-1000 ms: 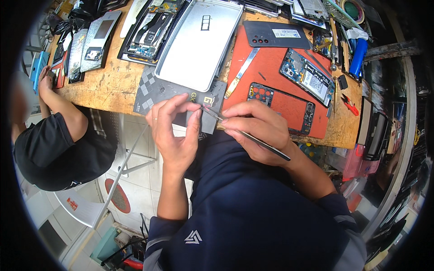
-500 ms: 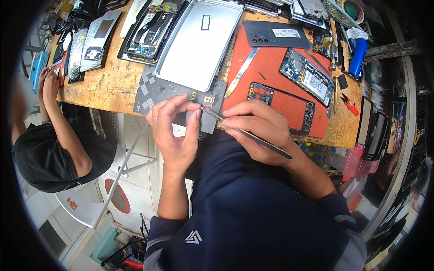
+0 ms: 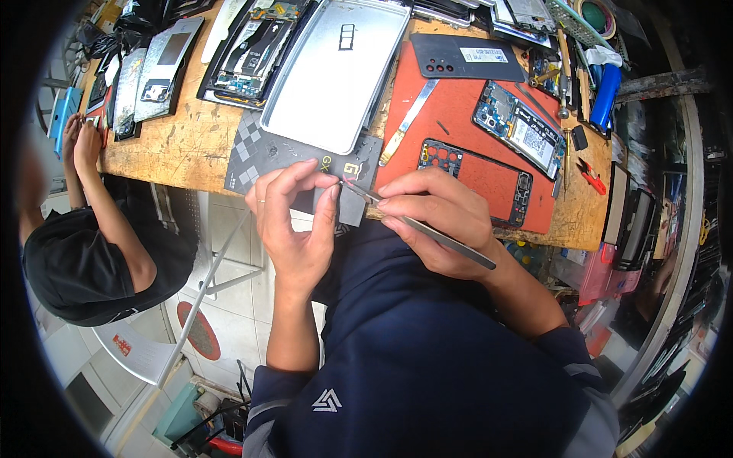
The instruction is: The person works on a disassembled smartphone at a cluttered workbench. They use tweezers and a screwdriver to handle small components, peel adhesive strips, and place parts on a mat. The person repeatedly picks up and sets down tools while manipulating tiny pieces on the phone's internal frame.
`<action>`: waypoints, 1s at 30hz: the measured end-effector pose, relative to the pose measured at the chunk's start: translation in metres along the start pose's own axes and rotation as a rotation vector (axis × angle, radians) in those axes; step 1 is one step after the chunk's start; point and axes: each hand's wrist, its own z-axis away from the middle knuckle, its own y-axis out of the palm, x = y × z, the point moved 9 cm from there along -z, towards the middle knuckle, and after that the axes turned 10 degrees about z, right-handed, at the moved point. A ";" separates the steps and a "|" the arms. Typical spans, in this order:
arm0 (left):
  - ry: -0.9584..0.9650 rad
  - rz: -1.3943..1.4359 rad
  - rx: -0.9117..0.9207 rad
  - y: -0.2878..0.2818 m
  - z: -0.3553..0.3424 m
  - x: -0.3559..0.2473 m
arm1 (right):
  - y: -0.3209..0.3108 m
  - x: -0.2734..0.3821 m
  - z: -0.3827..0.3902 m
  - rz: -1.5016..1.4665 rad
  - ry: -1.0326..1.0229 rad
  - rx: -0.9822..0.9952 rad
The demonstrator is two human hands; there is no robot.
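Note:
My left hand [image 3: 294, 221] is raised in front of the bench edge, thumb and index finger pinching a tiny dark part [image 3: 341, 182] whose kind is too small to make out. Held in my right hand [image 3: 443, 217] is a pair of metal tweezers [image 3: 450, 243], their tips meeting that part. Beyond my right hand, a bare black phone frame [image 3: 475, 177] rests on a red mat [image 3: 405, 80]. An opened phone [image 3: 519, 130] with its board and battery exposed lies there too, near a dark back cover [image 3: 450, 57] and a flat metal pry tool [image 3: 410, 122].
A pale metal tray [image 3: 321, 99] sits partly over a dark grey mat [image 3: 248, 153]. Left of it are another opened phone [image 3: 256, 57] and a stripped one [image 3: 164, 72]. Red-handled cutters [image 3: 592, 177] lie at right. Another person [image 3: 99, 237] sits at the left.
My right hand and the tweezers have shifted very slightly to the right, and the prongs look closer together. My left hand has stayed in place.

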 end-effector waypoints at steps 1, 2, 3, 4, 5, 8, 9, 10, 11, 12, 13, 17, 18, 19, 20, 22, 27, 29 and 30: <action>0.000 0.001 0.002 0.000 0.000 0.000 | 0.000 0.000 0.000 0.003 -0.002 0.000; 0.002 -0.004 0.002 0.000 0.000 0.000 | 0.000 0.001 0.000 0.006 -0.004 0.001; 0.004 -0.006 0.003 0.000 0.000 0.000 | 0.000 0.001 0.000 0.009 -0.006 0.001; 0.000 -0.007 0.007 0.000 0.000 0.000 | 0.000 0.001 0.000 0.011 -0.007 0.001; -0.011 -0.011 0.018 0.000 0.001 0.001 | 0.000 0.001 0.000 0.013 -0.009 0.002; -0.045 -0.018 0.046 0.001 0.002 0.003 | -0.001 0.001 -0.001 0.009 -0.011 -0.001; -0.047 -0.018 0.046 0.001 0.002 0.003 | -0.001 0.001 -0.001 0.005 -0.011 -0.002; -0.049 -0.013 0.049 0.001 0.002 0.003 | -0.001 0.001 -0.001 0.006 -0.012 -0.002; -0.047 -0.017 0.047 0.001 0.002 0.003 | -0.001 0.001 0.000 0.006 -0.013 -0.003; -0.045 -0.017 0.047 0.001 0.002 0.003 | -0.001 0.001 0.000 0.007 -0.014 -0.003; -0.047 -0.014 0.051 0.001 0.002 0.003 | -0.001 0.001 0.000 0.007 -0.017 -0.005; -0.043 -0.024 0.052 0.001 0.002 0.002 | -0.001 0.001 0.000 0.009 -0.030 -0.015; -0.042 -0.024 0.052 0.001 0.001 0.002 | -0.001 0.001 -0.001 0.010 -0.033 -0.017; -0.044 -0.020 0.055 0.001 0.001 0.002 | -0.001 0.001 -0.001 0.009 -0.031 -0.014; -0.043 -0.022 0.052 0.000 0.001 0.002 | -0.001 0.001 -0.001 0.008 -0.028 -0.010; -0.048 -0.011 0.054 0.001 0.002 0.002 | 0.000 0.001 0.000 0.003 -0.025 -0.005; -0.039 -0.021 0.051 0.000 0.001 0.001 | -0.003 0.001 0.000 -0.002 -0.009 -0.027; -0.036 -0.024 0.052 0.000 0.001 0.001 | -0.002 0.001 0.000 0.004 -0.012 -0.014; -0.036 -0.024 0.053 0.000 0.001 0.001 | -0.002 0.001 0.000 0.007 -0.016 -0.008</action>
